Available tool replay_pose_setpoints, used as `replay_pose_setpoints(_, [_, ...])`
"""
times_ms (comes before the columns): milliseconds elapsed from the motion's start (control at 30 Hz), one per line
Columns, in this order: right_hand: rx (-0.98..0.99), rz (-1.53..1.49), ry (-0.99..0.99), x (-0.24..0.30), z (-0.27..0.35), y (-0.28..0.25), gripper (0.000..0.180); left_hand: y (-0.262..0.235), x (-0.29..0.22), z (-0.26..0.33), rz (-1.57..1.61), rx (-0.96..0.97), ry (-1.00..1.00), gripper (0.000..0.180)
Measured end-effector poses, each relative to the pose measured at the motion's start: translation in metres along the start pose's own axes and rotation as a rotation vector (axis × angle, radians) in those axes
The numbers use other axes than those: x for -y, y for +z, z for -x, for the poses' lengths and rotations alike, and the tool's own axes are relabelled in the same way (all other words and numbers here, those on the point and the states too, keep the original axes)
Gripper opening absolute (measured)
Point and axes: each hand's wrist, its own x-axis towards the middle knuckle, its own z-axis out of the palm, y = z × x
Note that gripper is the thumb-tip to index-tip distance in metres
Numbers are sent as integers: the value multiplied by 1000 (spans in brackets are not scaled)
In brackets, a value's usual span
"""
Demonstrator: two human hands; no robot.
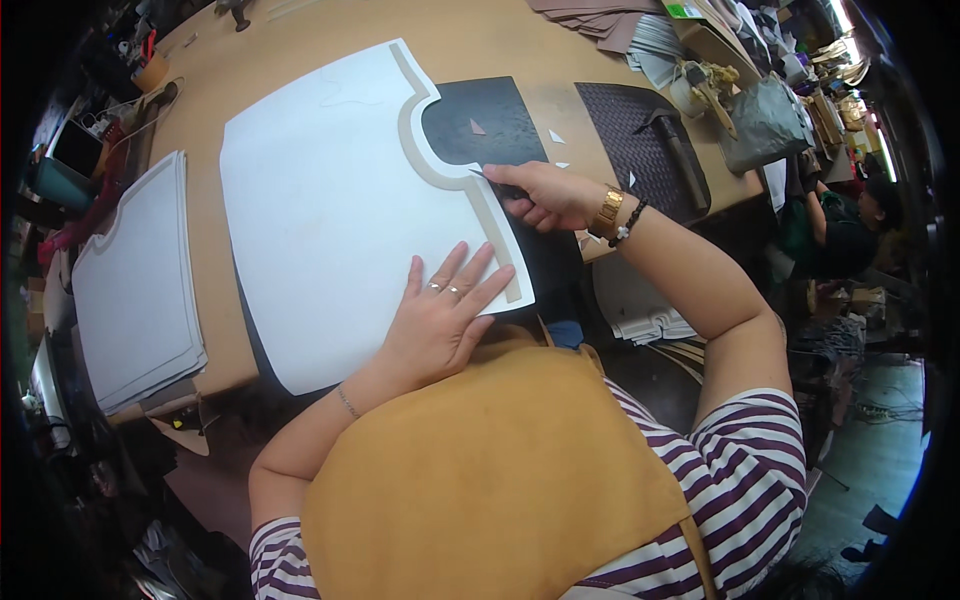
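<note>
where the right hand (545, 195) is closed around a small knife (497, 184), the blade tip is set against the curved edge of a white sheet (330, 220), at the notch cut into its far side. a gold watch (607, 211) and a dark bead bracelet (628, 224) are worn on that wrist. the left hand (440, 320) is laid flat and open on the near right corner of the sheet, fingers spread, nothing gripped, with rings seen on two fingers. a beige template strip (455, 175) is seen running along the sheet's right edge and around the notch. under the notch a black cutting mat (480, 125) is laid on the brown table (290, 40), with small white scraps (556, 136) scattered on and beside it. a second dark, woven-looking mat (625, 135) is placed just to the right, and a dark tool (675, 145) is rested on it. a stack of similar white sheets (135, 280) is kept well to the left. another person (850, 225) is seated beyond the table's right end.
</note>
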Motion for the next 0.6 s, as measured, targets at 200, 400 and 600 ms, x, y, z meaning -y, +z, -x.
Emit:
replay_pose_setpoints(200, [24, 34, -54, -5, -5, -3, 36, 1, 2, 0, 21, -7, 4, 51])
replay_pose_setpoints(400, [-12, 31, -65, -2, -4, 5, 36, 1, 3, 1, 19, -14, 17, 51])
replay_pose_setpoints(600, [-10, 35, -97, 2, -15, 8, 37, 1, 3, 1, 3, -15, 22, 50])
